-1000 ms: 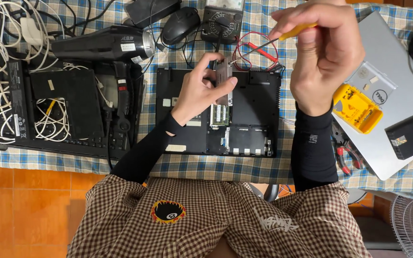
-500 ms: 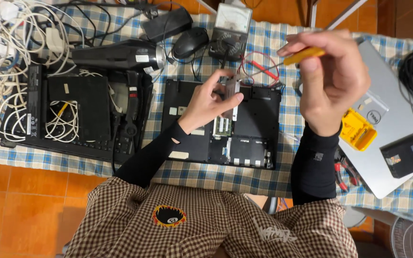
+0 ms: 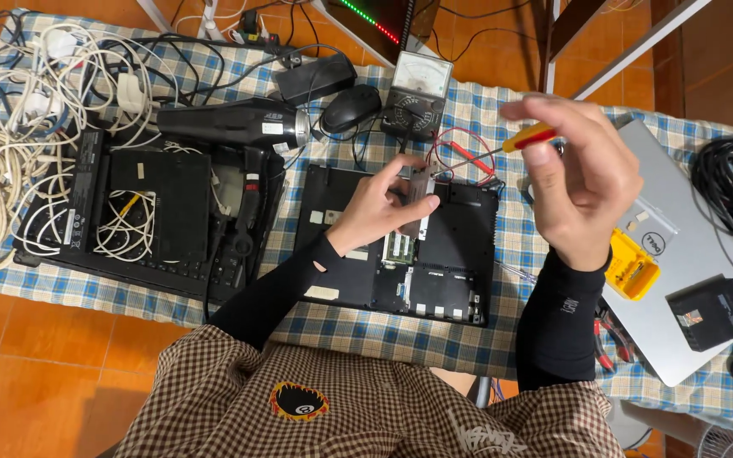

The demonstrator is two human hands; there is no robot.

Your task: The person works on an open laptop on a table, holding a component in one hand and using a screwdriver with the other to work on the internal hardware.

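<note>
Centre of frame: left hand (image 3: 377,212) resting on an upturned black laptop (image 3: 460,280), fingers pinched narrowly around a small grey metal plate (image 3: 417,197) held upright over the laptop's upper middle. Just below that hand, an open bay with green memory sticks (image 3: 398,247). Right of centre, higher up: right hand (image 3: 583,182) raised clear of the laptop, fingers curled closed on a screwdriver (image 3: 529,137) with a yellow-and-red handle, shaft aimed left toward the plate, tip near it but apart. Behind the laptop, red probe leads (image 3: 460,153) looping from an analogue meter (image 3: 417,93) at upper centre. Beside the meter, a black mouse (image 3: 351,107) and a black adapter (image 3: 316,79). Left of centre: a black hair dryer (image 3: 235,125) lying across a second opened laptop (image 3: 171,212). Far left: tangled white cables (image 3: 2,161). At right: a silver laptop (image 3: 706,254) carrying a yellow bit case (image 3: 631,267) and a black box (image 3: 713,312). All on a blue checked cloth (image 3: 383,331).
</note>
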